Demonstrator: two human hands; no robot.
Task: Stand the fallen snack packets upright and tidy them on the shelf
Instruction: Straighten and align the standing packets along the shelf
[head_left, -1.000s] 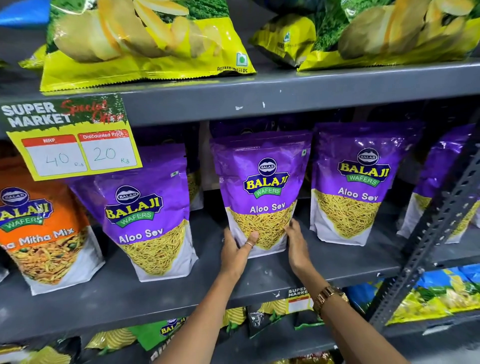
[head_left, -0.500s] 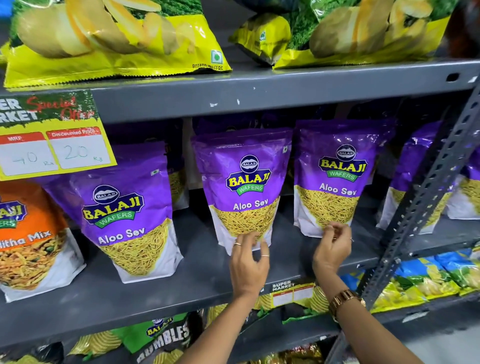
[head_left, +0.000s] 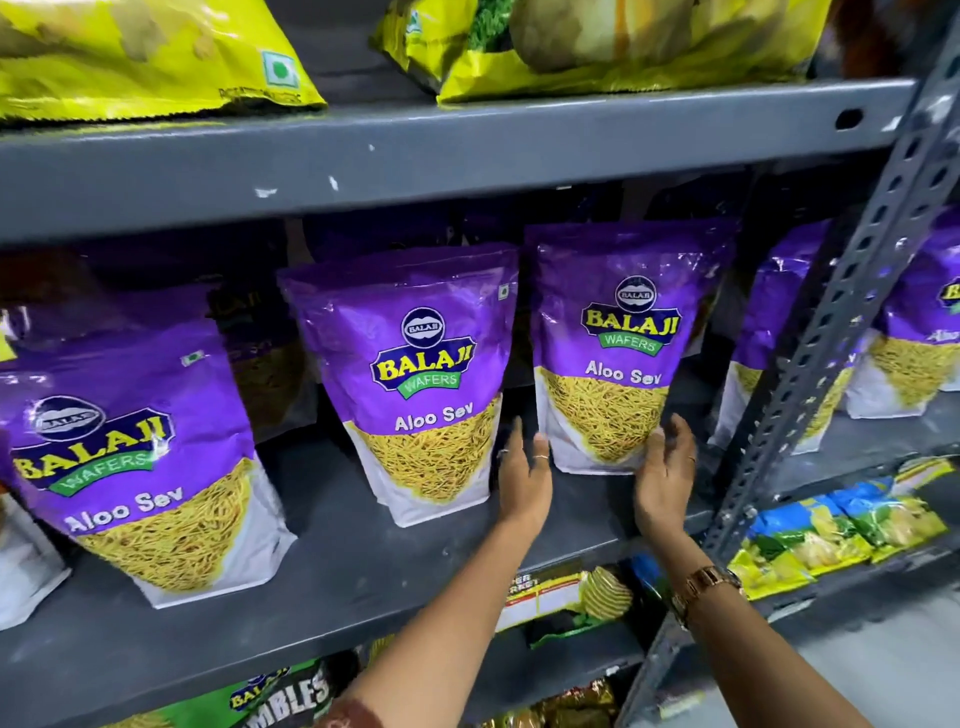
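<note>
Purple Aloo Sev packets stand upright on the grey middle shelf (head_left: 363, 577). The right-centre packet (head_left: 618, 353) has my hands at both sides of its base. My left hand (head_left: 522, 478) touches its lower left corner with fingers spread. My right hand (head_left: 665, 473) cups its lower right corner, fingers apart. Neither hand closes around it. The centre packet (head_left: 421, 384) stands just left of my left hand. A nearer packet (head_left: 135, 457) stands at the left, leaning back slightly. More purple packets (head_left: 779, 332) stand to the right behind the upright post.
A perforated grey steel post (head_left: 852, 291) slants across the right. Yellow wafer bags (head_left: 145, 57) lie on the top shelf. Green and blue snack packets (head_left: 831, 535) fill the lower shelf, with a price label (head_left: 540, 597) on the shelf edge.
My view shifted right and closer. My left hand left the centre packet and moved right; both hands now bracket the base of the right-centre packet.
</note>
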